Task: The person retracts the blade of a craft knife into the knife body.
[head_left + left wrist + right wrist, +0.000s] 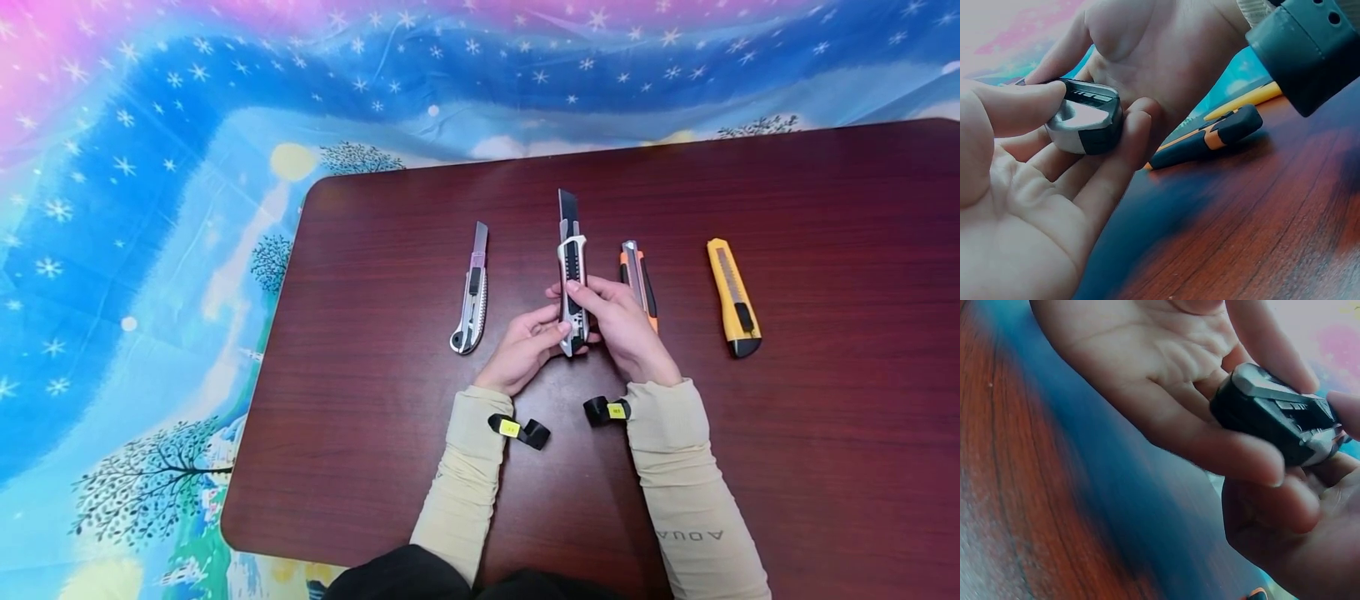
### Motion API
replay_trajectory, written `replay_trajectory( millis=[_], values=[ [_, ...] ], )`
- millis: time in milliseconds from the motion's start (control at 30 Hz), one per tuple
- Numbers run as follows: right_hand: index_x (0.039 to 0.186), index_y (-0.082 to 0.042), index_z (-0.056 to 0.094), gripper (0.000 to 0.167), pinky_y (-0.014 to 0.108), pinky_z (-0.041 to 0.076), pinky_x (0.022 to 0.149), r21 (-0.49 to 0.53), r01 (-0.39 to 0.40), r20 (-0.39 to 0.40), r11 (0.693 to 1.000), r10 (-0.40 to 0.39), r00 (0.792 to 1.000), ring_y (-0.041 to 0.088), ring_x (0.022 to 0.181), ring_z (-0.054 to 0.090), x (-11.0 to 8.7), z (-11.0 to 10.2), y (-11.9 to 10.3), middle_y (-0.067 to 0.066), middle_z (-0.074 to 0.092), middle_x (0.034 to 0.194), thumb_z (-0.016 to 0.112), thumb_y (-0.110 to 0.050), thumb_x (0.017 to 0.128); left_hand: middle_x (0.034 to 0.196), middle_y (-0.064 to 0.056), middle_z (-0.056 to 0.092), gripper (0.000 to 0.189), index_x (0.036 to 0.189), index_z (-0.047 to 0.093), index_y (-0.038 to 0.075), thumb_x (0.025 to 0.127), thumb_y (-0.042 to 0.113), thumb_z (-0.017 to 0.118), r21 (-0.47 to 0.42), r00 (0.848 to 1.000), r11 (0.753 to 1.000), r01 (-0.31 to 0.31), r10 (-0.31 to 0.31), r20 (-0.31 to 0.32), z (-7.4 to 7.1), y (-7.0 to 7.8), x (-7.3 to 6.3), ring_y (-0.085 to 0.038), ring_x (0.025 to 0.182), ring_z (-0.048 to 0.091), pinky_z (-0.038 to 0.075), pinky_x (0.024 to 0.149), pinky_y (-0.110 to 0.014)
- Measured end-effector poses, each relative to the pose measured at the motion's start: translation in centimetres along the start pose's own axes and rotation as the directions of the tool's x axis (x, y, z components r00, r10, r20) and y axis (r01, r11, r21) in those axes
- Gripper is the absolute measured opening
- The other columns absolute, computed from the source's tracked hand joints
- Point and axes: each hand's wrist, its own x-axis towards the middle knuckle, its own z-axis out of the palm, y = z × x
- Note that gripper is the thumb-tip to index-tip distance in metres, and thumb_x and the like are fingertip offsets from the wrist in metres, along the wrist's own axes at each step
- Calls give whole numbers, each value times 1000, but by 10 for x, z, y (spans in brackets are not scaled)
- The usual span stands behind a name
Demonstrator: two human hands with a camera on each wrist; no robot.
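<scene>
Both hands hold a silver-and-black utility knife (573, 258) above the table, its dark blade extended and pointing away from me. The left hand (522, 350) grips the knife's butt end, thumb on top and fingers beneath. From the other side the right hand (626, 325) holds the handle's middle, its thumb lying on the upper face. In the left wrist view the knife's rounded end (1088, 122) sits between the left thumb and fingers. The right wrist view shows the black-and-silver end (1260, 412) resting over the left fingers; the blade is hidden there.
Left of the hands lies a silver-and-purple utility knife (472, 287) with its blade out. An orange-and-black utility knife (634, 268) is partly behind the right hand. Farther right lies a yellow utility knife (733, 296). The dark wooden table (360, 400) borders a patterned cloth (172, 250).
</scene>
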Motion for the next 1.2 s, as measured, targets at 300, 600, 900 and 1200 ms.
replay_trajectory(
  millis=[300,600,900,1200],
  values=[
    [115,0,64,30,20,48,76,16,-13,15,1000,12,1000,8,92,61,0,0,0,-8,72,102,55,-23,98,135,-43,41,43,140,38,-13,99,-3,40,-6,1000,1000,7,-8,-12,0,0,0,-15,100,68,57,86,-27],
    [118,3,62,32,21,49,76,38,-1,25,999,0,1000,9,92,62,1,-1,2,-4,73,106,56,-21,98,136,-41,42,42,141,39,-11,100,-1,41,-7,998,999,50,-50,-39,1,1,1,-23,104,66,55,94,-37],
    [122,6,59,34,21,47,83,44,-8,33,999,6,999,9,96,61,1,-1,3,-4,72,108,54,-18,98,141,-35,42,43,142,37,-11,101,0,39,-13,998,998,55,-56,-24,1,3,-1,-53,124,43,53,98,-38],
    [122,5,58,31,21,45,85,57,-4,46,998,1,999,10,98,59,1,-1,2,-8,71,106,53,-15,98,142,-36,40,43,143,36,-10,102,2,39,-37,998,998,58,-58,-23,1,3,0,-53,126,41,53,96,-36]
  ],
)
